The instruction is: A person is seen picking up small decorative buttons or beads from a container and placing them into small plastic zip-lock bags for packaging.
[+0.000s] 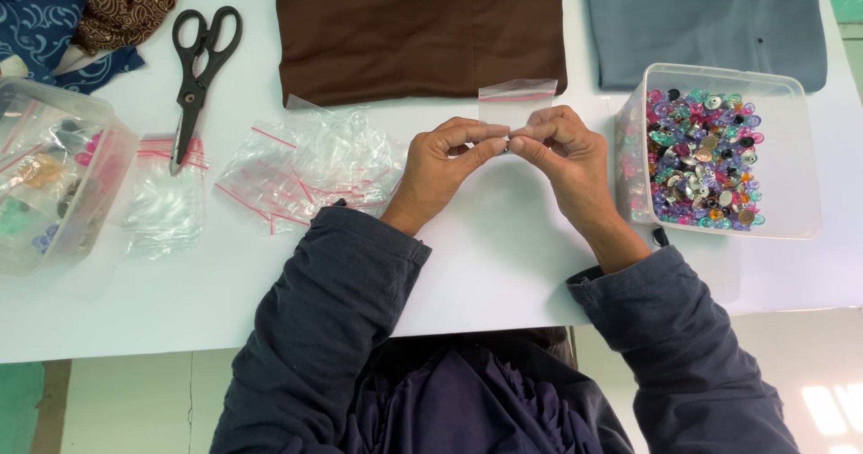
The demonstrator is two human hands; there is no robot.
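On the white desk (pixel 503 265), the left hand (pixel 442 168) and right hand (pixel 564 153) meet at the centre. Their fingers (pixel 490 146) are closed on a small clear bag (pixel 516 103) with red strip, held upright just above the desk. Both wrists are bent inward.

two tubs (pixel 791 162), one scissors (pixel 200 72), two hands (pixel 508 153)

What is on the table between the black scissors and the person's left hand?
In the head view, a loose pile of small clear zip bags with red strips lies between the scissors and the left hand.
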